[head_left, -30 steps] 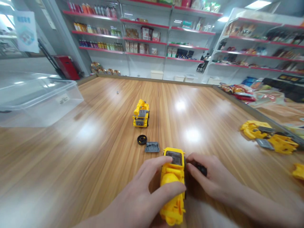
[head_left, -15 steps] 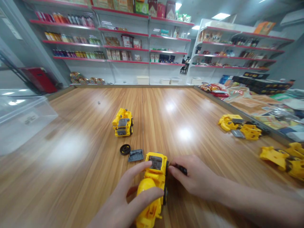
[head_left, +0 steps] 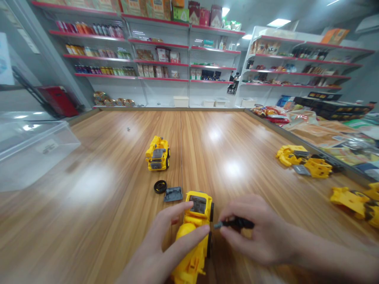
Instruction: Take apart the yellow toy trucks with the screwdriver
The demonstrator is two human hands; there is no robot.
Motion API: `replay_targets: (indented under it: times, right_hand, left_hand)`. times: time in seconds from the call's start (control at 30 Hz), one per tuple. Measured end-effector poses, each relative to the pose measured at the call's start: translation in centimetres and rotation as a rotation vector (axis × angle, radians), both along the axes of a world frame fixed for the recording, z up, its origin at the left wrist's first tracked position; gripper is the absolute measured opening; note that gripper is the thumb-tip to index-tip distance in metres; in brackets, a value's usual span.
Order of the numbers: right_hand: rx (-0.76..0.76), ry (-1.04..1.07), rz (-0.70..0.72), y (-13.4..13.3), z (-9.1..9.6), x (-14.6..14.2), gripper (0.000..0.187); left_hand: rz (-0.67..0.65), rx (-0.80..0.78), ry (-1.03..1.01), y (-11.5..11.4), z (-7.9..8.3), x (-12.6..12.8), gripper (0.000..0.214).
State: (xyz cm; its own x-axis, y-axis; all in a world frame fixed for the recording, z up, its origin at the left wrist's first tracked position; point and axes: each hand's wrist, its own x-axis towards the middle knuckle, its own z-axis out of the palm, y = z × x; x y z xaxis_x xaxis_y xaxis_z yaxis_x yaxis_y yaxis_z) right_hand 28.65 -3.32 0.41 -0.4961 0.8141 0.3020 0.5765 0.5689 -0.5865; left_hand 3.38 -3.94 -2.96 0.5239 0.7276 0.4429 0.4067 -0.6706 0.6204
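My left hand grips a yellow toy cement mixer truck on the table, fingers on its left and by the cab, thumb across the drum. The truck's cab, with a grey windscreen, points away from me. Between the fingers of my right hand is a black screwdriver, its short grey tip pointing left. That tip is just right of the truck, apart from its black wheels. Beyond the cab lie a flat grey plastic piece and a black ring-shaped part.
Another yellow toy truck stands farther off on the wooden table. Yellow toy parts and further pieces lie at the right. A clear plastic bin is on the left. Stocked shelves line the back.
My right hand has drawn the screwdriver back from beside the front wheel, toward me and to the right, so its grey tip now shows. My left hand still grips the truck.
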Motion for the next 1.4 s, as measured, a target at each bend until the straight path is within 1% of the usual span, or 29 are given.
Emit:
replay_targets:
  times: [0.07,0.13,0.17,0.23,0.3,0.4,0.47,0.53,0.6,0.67,0.73,0.77,0.8,0.83,0.9,1.0,1.1,1.2,1.3,1.37,1.4]
  right_hand:
    - [0.052,0.004,0.101,-0.9,0.4,-0.7,0.002]
    - [0.086,0.007,0.171,-1.7,0.5,-1.3,0.005]
    - [0.096,0.002,0.192,-2.0,0.4,-1.6,0.007]
    - [0.102,-0.01,0.203,-2.4,0.2,-2.1,0.012]
    - [0.101,-0.006,0.176,-2.5,0.1,-2.3,0.017]
    - [0.102,0.02,0.136,-2.6,0.0,-2.5,0.023]
    - [0.1,0.034,0.124,-2.6,0.2,-2.5,0.023]
    - [0.105,0.059,0.114,-2.4,0.4,-2.4,0.019]
    - [0.111,0.095,0.091,-2.2,0.5,-2.2,0.013]
    - [0.107,0.142,0.054,-1.9,0.5,-1.9,0.008]
    - [0.096,0.188,0.002,-1.5,0.2,-1.7,0.008]
    - [0.087,0.201,-0.025,-1.3,0.0,-1.5,0.009]
    - [0.073,0.202,-0.052,-1.1,-0.3,-1.4,0.009]
    - [0.051,0.193,-0.076,-0.9,-0.6,-1.3,0.009]
    - [-0.005,0.166,-0.112,-0.5,-1.1,-1.2,0.013]
    - [-0.091,0.139,-0.13,-0.1,-1.8,-1.0,0.019]
    - [-0.142,0.117,-0.134,0.0,-2.1,-0.9,0.02]
    - [-0.172,0.082,-0.15,0.0,-2.2,-0.8,0.018]
    - [-0.222,0.01,-0.173,0.2,-2.2,-0.6,0.017]
    - [-0.257,-0.049,-0.202,0.4,-2.2,-0.5,0.017]
    - [-0.268,-0.072,-0.217,0.5,-2.2,-0.4,0.016]
  left_hand:
    - [0.088,0.014,0.004,0.1,-0.6,0.0,0.049]
    - [0.181,-0.005,-0.016,0.2,-0.8,0.0,0.051]
    - [0.193,0.0,-0.024,0.1,-0.8,-0.1,0.052]
    - [0.129,0.055,-0.024,-0.1,-0.4,-0.3,0.047]
    - [0.062,0.133,-0.011,-0.3,0.0,-0.5,0.035]
    - [0.045,0.213,-0.019,-0.4,0.5,-0.5,0.033]
    - [0.026,0.243,-0.047,-0.3,0.7,-0.4,0.03]
    - [0.021,0.252,-0.103,0.0,0.8,-0.4,0.022]
    - [0.083,0.222,-0.162,0.6,0.9,-0.7,0.017]
    - [0.214,0.156,-0.194,1.7,0.9,-1.3,0.016]
    - [0.364,0.108,-0.154,3.1,0.6,-1.8,0.013]
    - [0.432,0.114,-0.08,3.9,0.3,-2.0,0.01]
    - [0.478,0.148,0.016,4.6,0.0,-2.2,0.011]
    - [0.49,0.157,0.053,5.2,-0.4,-2.2,0.013]
    - [0.49,0.16,0.119,6.0,-1.1,-2.1,0.015]
    - [0.486,0.173,0.166,6.6,-1.8,-1.6,0.018]
    - [0.501,0.189,0.169,6.8,-2.2,-1.3,0.018]
    - [0.481,0.19,0.122,6.8,-2.2,-1.3,0.02]
    - [0.396,0.192,0.017,5.9,-1.4,-1.4,0.025]
    - [0.268,0.16,-0.045,4.8,-0.6,-1.4,0.028]
    - [0.17,0.127,-0.059,4.2,-0.3,-1.3,0.031]
